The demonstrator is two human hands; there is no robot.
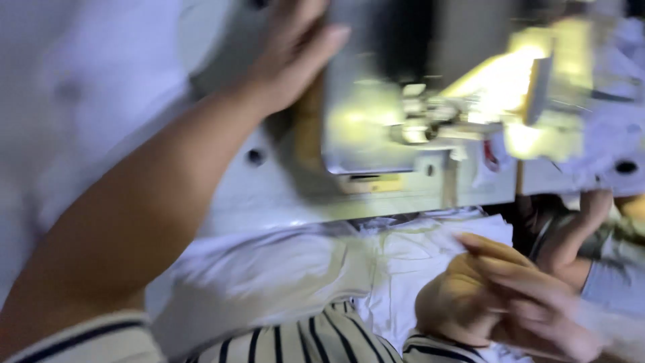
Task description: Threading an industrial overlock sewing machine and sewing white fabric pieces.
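- Up at the top of the head view, the left hand (pixel 295 50) lies flat against the sewing machine (pixel 376 114), fingers stretched out and pressed to its left flank, gripping nothing that I can make out.
- Down at the lower right, the right hand (pixel 500 299) is curled, fingers bent in over the white fabric (pixel 410 259); it looks pinched on a fold of that cloth, though blur keeps me from swearing to it.
- White fabric spreads below the machine's front edge, running left to right across the lap, over the striped garment (pixel 316 339).
- Key relation: the cloth sits just beside and left of the right fingers, touching them, and well below the left hand. Right hand is clearly the nearer one.
- Lit needle area (pixel 430 117) glows above the cloth, up and slightly left from the right hand, apart from it.
- Far right, another person's arm (pixel 578 235) shows below the machine table (pixel 282 181), apart from both hands.
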